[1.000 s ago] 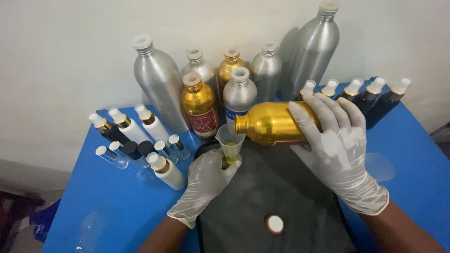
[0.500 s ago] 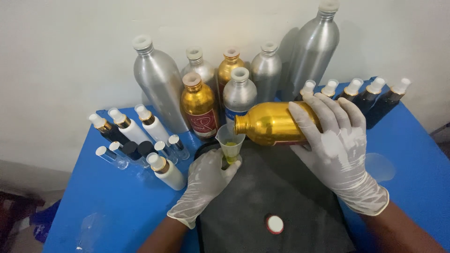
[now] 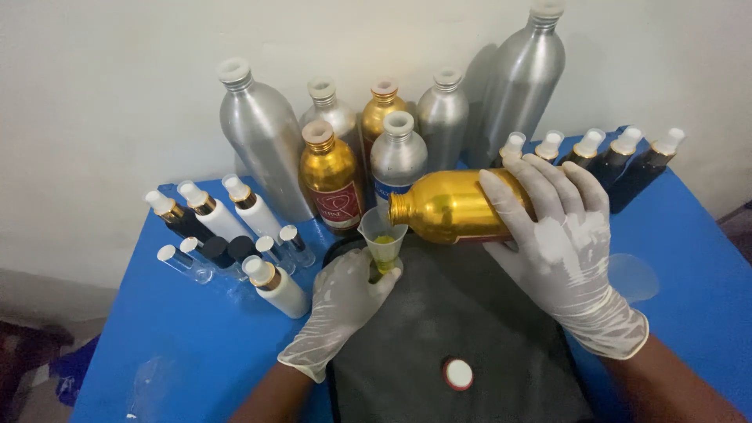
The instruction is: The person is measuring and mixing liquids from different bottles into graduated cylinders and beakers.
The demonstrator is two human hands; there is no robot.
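Centre frame, the gloved right hand (image 3: 560, 235) grips a tipped gold bottle (image 3: 454, 206), its mouth over a small funnel (image 3: 382, 232). The gloved left hand (image 3: 341, 301) has its fingers closed around the funnel's base, above a dark mat (image 3: 462, 329) on the blue table (image 3: 188, 345).

Seeing both my hands wearing thin whitish disposable gloves: left hand (image 3: 341, 301), right hand (image 3: 560, 243). Cuffs bunching, wrinkling at wrists. Forearms showing no sleeves.

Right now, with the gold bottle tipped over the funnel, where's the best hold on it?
Grip the gold bottle around its wide cylindrical body near the base, coming from the right, as the right hand does. It lies nearly level with its open neck at the funnel, so a rear hold keeps the fingers off the mouth. The left hand steadies the funnel.
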